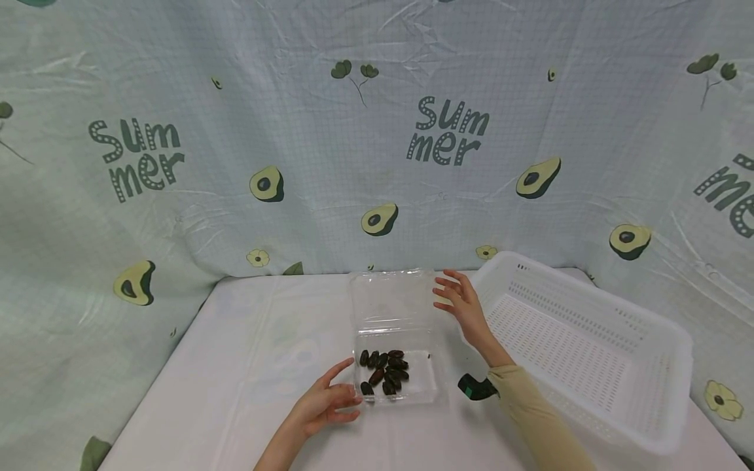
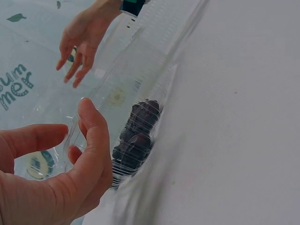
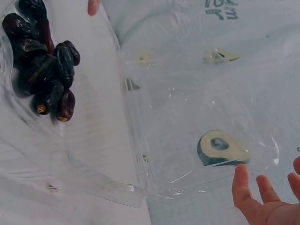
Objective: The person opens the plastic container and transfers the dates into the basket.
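A clear plastic clamshell box (image 1: 436,366) lies unfolded on the white table. Its transparent lid (image 1: 391,297) is tipped back towards the backdrop. Several dark dates (image 1: 389,373) are grouped in the left part of the box, some overlapping. At the box's left front side is my left hand (image 1: 324,402), thumb and fingers spread apart with fingertips against the plastic edge. By the lid's right edge hovers my right hand (image 1: 462,304), fingers extended and holding nothing. In the right wrist view, the fingertips (image 3: 241,173) are close to the lid's edge; contact is unclear.
A large white perforated basket (image 1: 589,347) stands at the right, beside the right forearm. A black device (image 1: 476,387) shows at the right wrist. Behind the table hangs a backdrop (image 1: 318,131) printed with avocados and lettering. A tiny dark speck (image 1: 429,356) lies in the box.
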Motion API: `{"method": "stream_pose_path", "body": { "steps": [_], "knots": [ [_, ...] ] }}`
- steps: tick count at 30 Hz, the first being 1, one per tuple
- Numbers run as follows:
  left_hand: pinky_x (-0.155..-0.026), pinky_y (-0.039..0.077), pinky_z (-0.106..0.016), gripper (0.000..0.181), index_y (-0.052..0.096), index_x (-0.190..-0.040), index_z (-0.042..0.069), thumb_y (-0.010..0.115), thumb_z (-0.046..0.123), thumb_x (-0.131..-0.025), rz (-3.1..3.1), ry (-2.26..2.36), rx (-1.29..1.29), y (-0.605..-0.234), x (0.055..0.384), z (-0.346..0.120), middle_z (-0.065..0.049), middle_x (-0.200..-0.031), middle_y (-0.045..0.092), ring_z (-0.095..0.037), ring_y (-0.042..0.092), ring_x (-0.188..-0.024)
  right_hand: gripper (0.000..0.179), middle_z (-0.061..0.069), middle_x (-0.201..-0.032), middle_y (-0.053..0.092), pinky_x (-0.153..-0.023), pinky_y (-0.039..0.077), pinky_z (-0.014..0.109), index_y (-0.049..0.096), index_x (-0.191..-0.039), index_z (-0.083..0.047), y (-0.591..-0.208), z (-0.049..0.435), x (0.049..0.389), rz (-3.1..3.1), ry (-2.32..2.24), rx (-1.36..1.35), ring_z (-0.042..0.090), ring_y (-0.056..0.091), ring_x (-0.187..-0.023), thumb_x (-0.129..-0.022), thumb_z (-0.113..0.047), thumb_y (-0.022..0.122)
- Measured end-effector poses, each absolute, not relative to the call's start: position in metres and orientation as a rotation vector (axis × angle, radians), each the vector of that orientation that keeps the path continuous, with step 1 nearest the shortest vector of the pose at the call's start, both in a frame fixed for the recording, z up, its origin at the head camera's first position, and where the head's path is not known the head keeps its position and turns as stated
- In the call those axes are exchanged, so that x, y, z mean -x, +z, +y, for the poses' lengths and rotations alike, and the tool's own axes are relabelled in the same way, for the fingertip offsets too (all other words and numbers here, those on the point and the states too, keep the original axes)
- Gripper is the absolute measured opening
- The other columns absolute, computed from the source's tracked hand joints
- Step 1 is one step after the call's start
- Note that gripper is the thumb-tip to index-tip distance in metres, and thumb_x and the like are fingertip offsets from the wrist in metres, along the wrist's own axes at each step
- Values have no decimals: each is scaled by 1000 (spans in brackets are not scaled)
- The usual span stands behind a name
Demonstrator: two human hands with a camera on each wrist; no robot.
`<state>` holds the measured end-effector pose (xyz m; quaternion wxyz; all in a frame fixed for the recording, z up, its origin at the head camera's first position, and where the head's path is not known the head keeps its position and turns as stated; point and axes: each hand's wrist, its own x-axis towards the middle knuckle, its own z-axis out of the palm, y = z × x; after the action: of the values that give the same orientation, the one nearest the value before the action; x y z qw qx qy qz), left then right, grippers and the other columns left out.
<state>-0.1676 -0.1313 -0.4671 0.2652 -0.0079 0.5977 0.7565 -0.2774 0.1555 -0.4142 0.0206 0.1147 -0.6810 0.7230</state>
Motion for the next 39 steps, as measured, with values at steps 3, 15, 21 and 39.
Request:
{"method": "stream_pose_path", "body": {
  "steps": [3, 15, 21, 39],
  "knots": [
    [-72, 52, -34, 68, 10, -144, 13, 50, 6, -89, 1610, 2046, 25, -468, 168, -132, 6, -76, 54, -13, 61, -84, 39, 22, -133, 38, -84, 48, 31, 28, -134, -4, -414, 155, 276, -2082, 2260, -363, 39, 42, -120, -96, -8, 35],
    [-71, 52, -33, 67, 11, -144, 12, 49, 5, -88, 1616, 2045, 33, -466, 167, -131, 4, -78, 53, -13, 60, -83, 39, 17, -128, 43, -80, 50, 23, 32, -132, -1, -414, 157, 268, -2057, 2177, -403, 31, 50, -115, -95, -7, 39],
    [-72, 52, -33, 67, 12, -143, 12, 49, 5, -88, 1615, 2040, 40, -464, 167, -131, 4, -78, 54, -15, 61, -84, 36, -5, -116, 50, -78, 50, 23, 34, -128, 6, -414, 161, 257, -2036, 2103, -549, 9, 57, -105, -94, -6, 40],
    [-73, 52, -34, 66, 12, -143, 8, 50, 5, -89, 1663, 2029, 2, -463, 170, -127, 4, -80, 54, -12, 60, -84, 30, 16, -115, 56, -72, 49, 24, 51, -117, -4, -422, 159, 233, -2366, 1285, -895, 28, 56, -100, -88, -3, 53]
  ]
}}
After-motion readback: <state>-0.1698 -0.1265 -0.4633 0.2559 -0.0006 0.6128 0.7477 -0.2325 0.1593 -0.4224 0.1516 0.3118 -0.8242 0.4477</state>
